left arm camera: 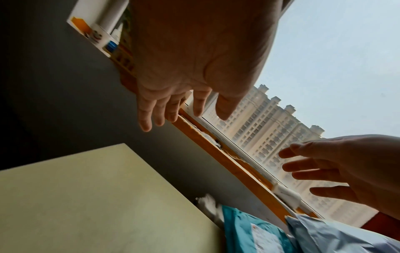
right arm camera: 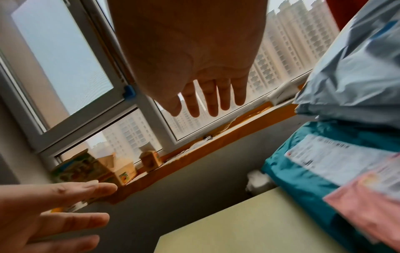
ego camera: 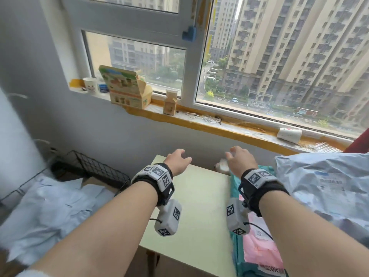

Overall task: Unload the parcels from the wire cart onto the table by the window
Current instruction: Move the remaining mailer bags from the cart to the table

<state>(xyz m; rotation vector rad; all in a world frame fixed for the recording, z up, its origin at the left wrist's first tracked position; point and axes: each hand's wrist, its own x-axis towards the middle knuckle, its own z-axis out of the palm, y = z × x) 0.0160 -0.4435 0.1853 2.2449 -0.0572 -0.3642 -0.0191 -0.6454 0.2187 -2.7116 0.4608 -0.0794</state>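
Both my hands hover over the far end of the pale yellow table, palms down and holding nothing. The left hand has its fingers loosely spread, as the left wrist view shows. The right hand is likewise relaxed and spread. On the table's right side lie a large grey-blue parcel, a teal parcel under it, and a pink parcel. The black wire cart stands low at the left, with pale blue parcels lying in it.
The windowsill runs just beyond the table, carrying an open printed carton, a small box, a cup and a tipped white cup. Something white and crumpled sits behind the table's far edge.
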